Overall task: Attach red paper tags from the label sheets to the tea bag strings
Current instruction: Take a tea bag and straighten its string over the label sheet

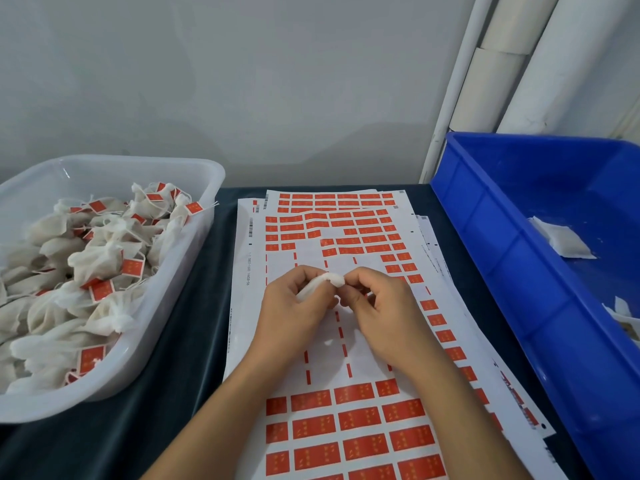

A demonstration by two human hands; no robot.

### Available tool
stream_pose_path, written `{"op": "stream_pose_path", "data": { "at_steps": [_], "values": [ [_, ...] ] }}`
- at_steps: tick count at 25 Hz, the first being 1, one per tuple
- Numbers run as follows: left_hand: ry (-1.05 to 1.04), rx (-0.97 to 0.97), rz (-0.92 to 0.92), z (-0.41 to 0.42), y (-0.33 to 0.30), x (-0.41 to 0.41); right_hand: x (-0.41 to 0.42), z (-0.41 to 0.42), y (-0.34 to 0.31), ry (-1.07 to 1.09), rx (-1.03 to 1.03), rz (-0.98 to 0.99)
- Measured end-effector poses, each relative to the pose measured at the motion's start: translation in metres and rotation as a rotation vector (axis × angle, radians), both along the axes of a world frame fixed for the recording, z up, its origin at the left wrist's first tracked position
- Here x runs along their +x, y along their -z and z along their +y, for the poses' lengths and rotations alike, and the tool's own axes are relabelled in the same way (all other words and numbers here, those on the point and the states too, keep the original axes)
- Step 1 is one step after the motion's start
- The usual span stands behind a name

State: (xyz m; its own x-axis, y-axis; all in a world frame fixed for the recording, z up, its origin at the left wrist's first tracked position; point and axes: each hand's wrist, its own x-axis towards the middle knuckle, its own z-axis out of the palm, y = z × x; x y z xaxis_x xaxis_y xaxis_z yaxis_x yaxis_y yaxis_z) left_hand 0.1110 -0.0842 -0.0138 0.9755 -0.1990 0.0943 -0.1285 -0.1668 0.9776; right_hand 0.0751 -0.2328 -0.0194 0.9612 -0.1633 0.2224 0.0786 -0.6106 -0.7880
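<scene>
**Inspector:** Report the hands.

**Assistant:** Both are over the middle of the top label sheet (332, 341). The left hand (287, 313) has its fingers curled round a white tea bag (320, 285), whose gathered top sticks out between thumb and forefinger. The right hand (388, 313) has its fingertips bunched together, pinching at that gathered top. Whether a string or a tag sits in that pinch cannot be told; the fingers cover it.

**Inspector:** The sheets?

**Assistant:** Several overlapping sheets lie on the dark table (194, 306). Under the hands the top sheet is mostly bare backing with thin red strips left. Full rows of red tags (356, 419) remain near the lower edge, and more at the far end.

**Inspector:** Left side?

**Assistant:** A clear plastic tub (194, 244) stands on the table just beside the sheets, heaped with tagged tea bags (100, 261), each showing a red tag.

**Inspector:** Right side?

**Assistant:** A blue bin (491, 237) stands against the sheets' right edge. Inside lies one untagged bag (561, 240), with another white piece partly cut off at the frame's right edge.
</scene>
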Motion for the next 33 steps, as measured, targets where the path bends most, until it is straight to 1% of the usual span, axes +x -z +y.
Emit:
{"op": "stream_pose_path", "data": {
  "at_steps": [6, 8, 10, 12, 13, 16, 18, 21, 24, 27, 30, 33],
  "values": [
    [0.018, -0.031, 0.030, 0.000, -0.002, 0.000, 0.000, -0.002, -0.002, -0.016, -0.046, -0.004],
    [0.029, -0.022, 0.044, 0.001, -0.002, 0.001, -0.002, -0.003, -0.003, -0.038, -0.057, -0.033],
    [0.037, -0.004, 0.059, 0.002, 0.000, 0.002, -0.003, -0.004, -0.006, -0.067, -0.016, -0.100],
    [0.055, 0.025, 0.049, 0.003, 0.000, 0.003, -0.006, -0.004, -0.010, -0.064, 0.101, -0.168],
    [0.067, 0.037, 0.036, 0.003, 0.000, 0.002, -0.007, -0.004, -0.011, -0.059, 0.127, -0.191],
    [0.111, 0.054, 0.010, 0.003, 0.000, 0.002, -0.006, -0.004, -0.011, -0.039, 0.080, -0.222],
    [0.134, 0.059, 0.004, 0.003, 0.001, 0.003, -0.006, -0.006, -0.011, -0.019, 0.098, -0.211],
    [0.185, 0.011, 0.021, 0.005, -0.001, 0.001, -0.006, -0.004, -0.012, -0.016, 0.137, -0.188],
    [0.224, -0.047, 0.047, 0.008, -0.004, 0.001, -0.005, 0.000, -0.014, -0.011, 0.127, -0.233],
    [0.222, -0.042, 0.065, 0.008, -0.004, 0.001, -0.005, 0.002, -0.015, 0.010, 0.088, -0.313],
    [0.208, -0.032, 0.080, 0.007, -0.005, 0.000, -0.008, 0.002, -0.014, 0.013, 0.136, -0.326],
    [0.191, -0.100, 0.123, 0.007, -0.008, 0.002, -0.010, 0.000, -0.013, -0.038, 0.099, -0.359]
  ]
}}
